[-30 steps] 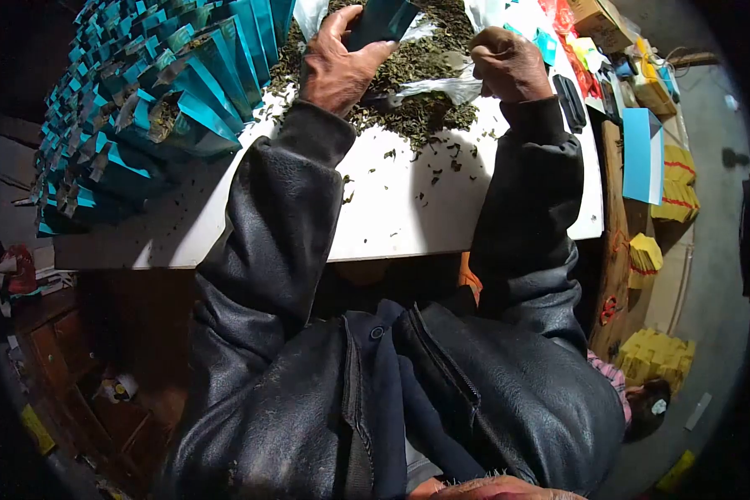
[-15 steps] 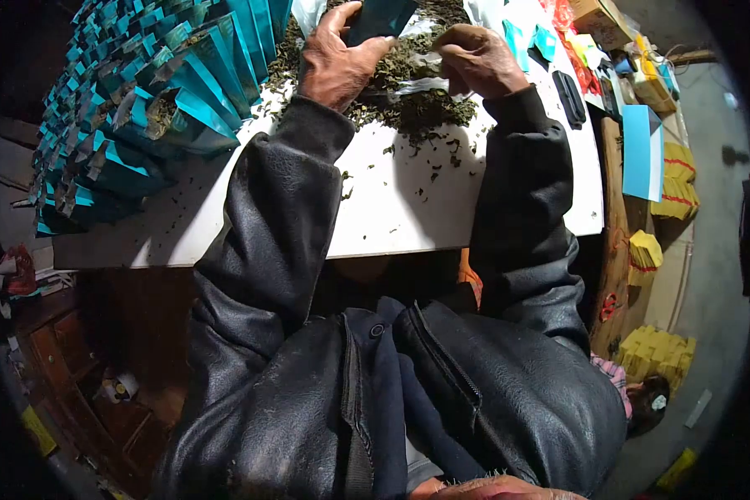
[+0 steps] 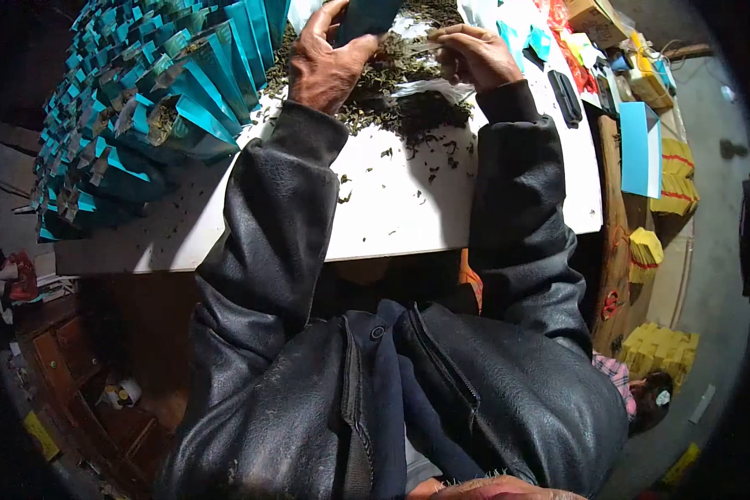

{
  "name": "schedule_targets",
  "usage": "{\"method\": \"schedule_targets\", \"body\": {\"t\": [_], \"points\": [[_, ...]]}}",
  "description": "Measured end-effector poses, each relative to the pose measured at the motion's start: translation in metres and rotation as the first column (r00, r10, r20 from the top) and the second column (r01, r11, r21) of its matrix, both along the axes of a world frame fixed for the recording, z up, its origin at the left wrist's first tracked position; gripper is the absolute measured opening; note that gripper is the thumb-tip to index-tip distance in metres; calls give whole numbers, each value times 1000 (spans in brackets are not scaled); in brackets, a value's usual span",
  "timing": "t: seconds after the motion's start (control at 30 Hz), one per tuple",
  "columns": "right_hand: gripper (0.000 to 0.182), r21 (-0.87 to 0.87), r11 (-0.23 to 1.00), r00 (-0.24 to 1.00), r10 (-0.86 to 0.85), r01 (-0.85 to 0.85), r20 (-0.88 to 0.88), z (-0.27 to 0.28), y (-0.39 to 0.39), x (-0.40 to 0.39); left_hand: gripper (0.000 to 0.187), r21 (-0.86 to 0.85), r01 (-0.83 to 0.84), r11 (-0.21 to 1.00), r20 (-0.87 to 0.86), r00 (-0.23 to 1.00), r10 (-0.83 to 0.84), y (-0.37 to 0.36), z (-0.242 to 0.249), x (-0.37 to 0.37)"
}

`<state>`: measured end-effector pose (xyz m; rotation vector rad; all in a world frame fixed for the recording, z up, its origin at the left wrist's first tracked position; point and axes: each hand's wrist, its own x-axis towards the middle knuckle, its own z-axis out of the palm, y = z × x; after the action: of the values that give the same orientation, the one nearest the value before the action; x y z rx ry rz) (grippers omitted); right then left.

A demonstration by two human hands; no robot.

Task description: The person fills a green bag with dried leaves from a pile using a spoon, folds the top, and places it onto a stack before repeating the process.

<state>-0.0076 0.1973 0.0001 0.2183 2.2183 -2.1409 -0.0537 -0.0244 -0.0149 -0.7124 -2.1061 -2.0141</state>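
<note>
My left hand point(image 3: 329, 62) is wrapped round a dark teal pouch point(image 3: 370, 20) at the top of the view. My right hand point(image 3: 475, 54) is to the right of it, fingers pinched together over the heap. Whatever lies between those fingertips is too small to make out. Under both hands spreads a heap of dried, dark green leaves point(image 3: 375, 104), with white plastic film point(image 3: 429, 87) showing among them. Many filled teal pouches point(image 3: 200, 92) stand in packed rows to the left of my left hand.
Leaf bits are scattered on the white tabletop point(image 3: 375, 208). A black case point(image 3: 564, 98) lies at its right side. Beyond the edge are a light blue box point(image 3: 640, 150), yellow bundles point(image 3: 679, 175) and red scissors point(image 3: 610, 304). Another person point(image 3: 642, 392) is at lower right.
My left hand and the pouch have shifted slightly left and up. My right hand has drawn a little up and left, its fingers now straighter and pinched.
</note>
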Motion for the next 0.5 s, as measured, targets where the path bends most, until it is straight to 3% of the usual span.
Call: {"method": "schedule_targets", "body": {"t": [0.13, 0.17, 0.33, 0.5], "points": [[19, -48, 999, 999, -12, 10, -39, 10, 14, 3, 58, -32, 14, 999, 51, 999, -13, 1, 6, 5], [19, -75, 994, 996, -79, 76, -46, 11, 16, 5, 58, -32, 15, 999, 49, 999, -13, 1, 5, 4], [16, -148, 987, 992, -74, 58, -99, 28, 32, 13, 56, 17, 142, 990, 93, 985, -143, 4, 1, 4], [18, -128, 982, 977, -157, 139, -146, 45, 25, 24, 58, -80, 112, 990, -23, 993, -114, 8, -10, -2]]}}
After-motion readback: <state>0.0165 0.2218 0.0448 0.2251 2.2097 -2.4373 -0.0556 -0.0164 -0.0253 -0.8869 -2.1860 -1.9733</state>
